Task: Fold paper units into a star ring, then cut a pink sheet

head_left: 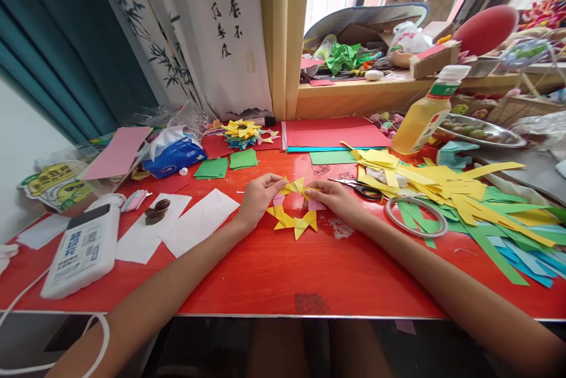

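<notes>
A yellow folded-paper ring [295, 220] made of pointed pieces lies on the red table [274, 272] in the middle. My left hand [259, 195] pinches the ring's upper left part. My right hand [333, 196] pinches its upper right part, fingers closed on a yellow point. Both forearms reach in from the near edge.
Scissors [365, 190] and a tape roll [411, 216] lie just right of my right hand, beside a heap of yellow, green and blue paper strips [477, 201]. A bottle [424, 112], red sheets [336, 131], finished paper stars [242, 132], a tissue pack [173, 154] and a white container [84, 251] surround them.
</notes>
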Demonstrator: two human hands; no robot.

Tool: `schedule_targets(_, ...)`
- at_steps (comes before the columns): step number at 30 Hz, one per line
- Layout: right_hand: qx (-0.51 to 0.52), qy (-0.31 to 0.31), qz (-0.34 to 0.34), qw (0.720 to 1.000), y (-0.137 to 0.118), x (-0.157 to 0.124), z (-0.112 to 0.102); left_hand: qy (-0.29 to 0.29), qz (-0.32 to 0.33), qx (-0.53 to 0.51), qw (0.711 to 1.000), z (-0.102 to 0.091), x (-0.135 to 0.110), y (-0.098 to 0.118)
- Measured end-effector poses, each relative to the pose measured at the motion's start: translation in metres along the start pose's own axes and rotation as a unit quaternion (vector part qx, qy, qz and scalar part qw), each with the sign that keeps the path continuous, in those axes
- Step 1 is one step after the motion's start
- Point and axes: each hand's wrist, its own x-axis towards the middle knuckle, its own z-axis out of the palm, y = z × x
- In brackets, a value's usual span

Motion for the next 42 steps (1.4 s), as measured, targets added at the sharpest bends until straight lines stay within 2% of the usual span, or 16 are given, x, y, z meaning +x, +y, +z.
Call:
schedule_targets(4,-0.004,0.0,-0.01,1.0,0.001,0.0,0.0,-0.011,0.0,0.009,1.0,0.002,-0.002,-0.001)
schedule_targets(10,0.019,-0.048,-0.01,0.999,-0.001,0.001,0.001,-0.112,-0.055,-0.029,0.992,0.005,-0.003,0.001)
schedule_targets(16,0.015,-0.056,-0.021,0.998,0.0,0.0,0.001,-0.134,-0.047,-0.001,0.99,0.006,-0.006,0.003)
schedule_targets(18,0.047,-0.05,-0.02,0.997,-0.001,0.0,0.002,-0.12,-0.037,-0.002,0.992,0.006,-0.006,0.003)
schedule_targets(21,0.115,-0.033,-0.014,0.993,-0.003,0.0,0.003,-0.058,-0.015,-0.035,0.998,0.004,-0.004,0.005)
schedule_targets(26,0.083,0.001,0.027,0.996,-0.004,0.0,0.003,0.01,-0.011,-0.042,0.999,-0.003,0.002,0.009)
schedule_targets(28,0.081,-0.014,0.028,0.996,-0.003,0.001,0.002,-0.001,-0.019,-0.02,1.0,-0.004,0.003,0.011)
schedule_targets(31,0.064,-0.035,0.016,0.997,0.0,0.001,0.001,-0.068,-0.055,0.0,0.996,-0.003,0.002,0.012)
schedule_targets(33,0.038,-0.038,0.004,0.999,0.002,0.001,0.0,-0.093,-0.067,-0.001,0.993,-0.001,0.0,0.011)
schedule_targets(38,-0.001,-0.045,-0.012,0.999,0.003,-0.001,-0.001,-0.104,-0.039,0.023,0.993,0.0,-0.002,0.005)
schedule_targets(42,0.052,-0.027,-0.009,0.998,0.001,0.0,0.0,-0.053,-0.02,0.01,0.998,-0.003,0.002,0.002)
